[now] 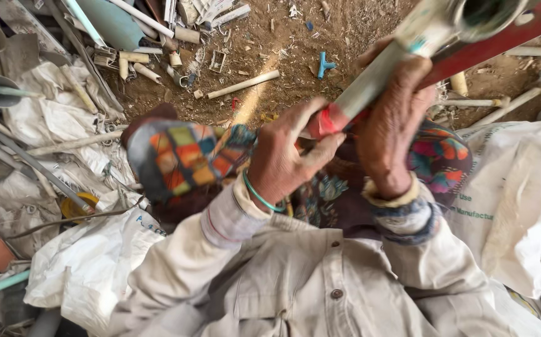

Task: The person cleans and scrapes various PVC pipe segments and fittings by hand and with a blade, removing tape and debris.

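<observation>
**Both hands on one pipe, axis runs up-right**

Your left hand (286, 159) is closed around the lower end of the grey plastic pipe (380, 78), fingers pinching at the red band (325, 120). Your right hand (390, 128) is wrapped around the same pipe just above, so it's nearer the far end. Long axis: from your lap up and right toward the top right corner of view, open mouth at the top. A red flat bar (489, 45) lies alongside the pipe; can't tell if the right hand grips it too. Count: one pipe held, one bar. On the dirt floor (283, 56): many pipe offcuts, one blue tee fitting (325, 64).
</observation>
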